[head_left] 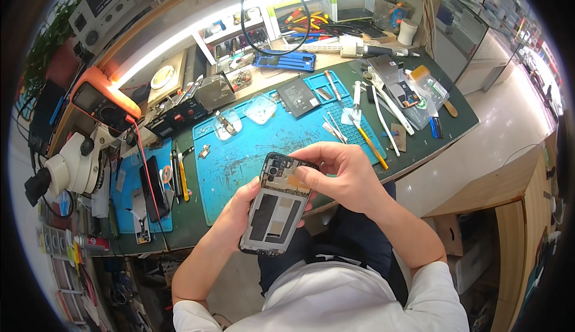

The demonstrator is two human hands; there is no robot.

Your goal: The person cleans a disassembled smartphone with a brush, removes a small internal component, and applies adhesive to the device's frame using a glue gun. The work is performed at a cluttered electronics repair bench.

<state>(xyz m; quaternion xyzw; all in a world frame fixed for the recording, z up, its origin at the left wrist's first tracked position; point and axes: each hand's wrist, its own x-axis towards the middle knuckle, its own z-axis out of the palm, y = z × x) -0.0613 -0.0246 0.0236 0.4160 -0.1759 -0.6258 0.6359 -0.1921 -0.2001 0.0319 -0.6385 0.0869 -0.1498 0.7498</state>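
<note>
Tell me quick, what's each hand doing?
Left hand: closed, holding the opened smartphone.
Right hand: fingers bent at the opened smartphone's upper end; can't tell if it grips anything.

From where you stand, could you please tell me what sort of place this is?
Likely a phone repair shop, judging by the opened phone, blue work mat and orange multimeter.

Silver-grey and black on an opened smartphone [279,205]; sky blue and dark green around it.
The phone's upper part carries an amber patch [294,180]; the repair mat [227,159] is sky blue, streaked with dark scuffs; the bench surface [187,227], dark green; the multimeter [103,103], bright orange round a dark face; the phone battery [297,97], black; the phone case [284,60], deep blue; the T-shirt [341,293], plain white.
</note>
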